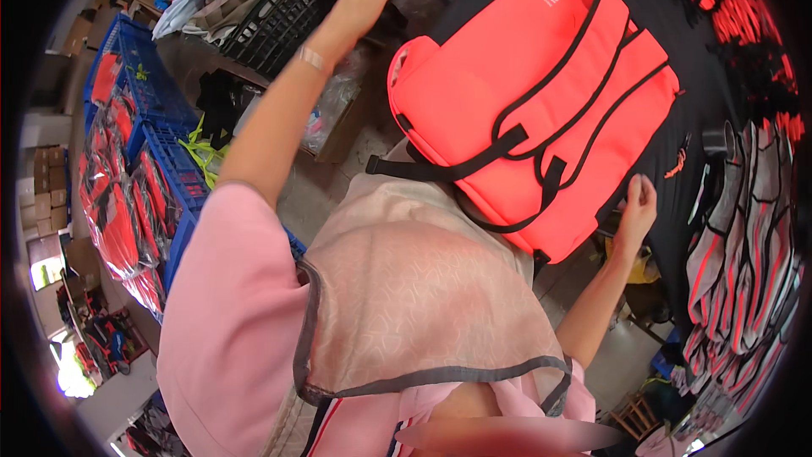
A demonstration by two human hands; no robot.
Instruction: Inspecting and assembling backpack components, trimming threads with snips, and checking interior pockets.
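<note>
A bright coral-orange backpack [474, 59] with black straps lies in front of me on black material [702, 59]. Its strap side faces up, and one strap end hangs over the near edge. My left hand [372, 0] reaches out beyond the bag's far left corner, fingers stretched out and nothing visible in them. At the bag's near right corner, my right hand [639, 207] has its fingers curled together against the edge of the black material. Whether it pinches that edge is hidden.
At left stand blue crates [161, 110] with orange items in clear plastic. A black crate [279, 13] holding fabric is at the far left. Grey-and-orange strips [740, 237] hang at right, below a heap of orange and black pieces [740, 4]. A cardboard box [347, 114] sits beneath my left arm.
</note>
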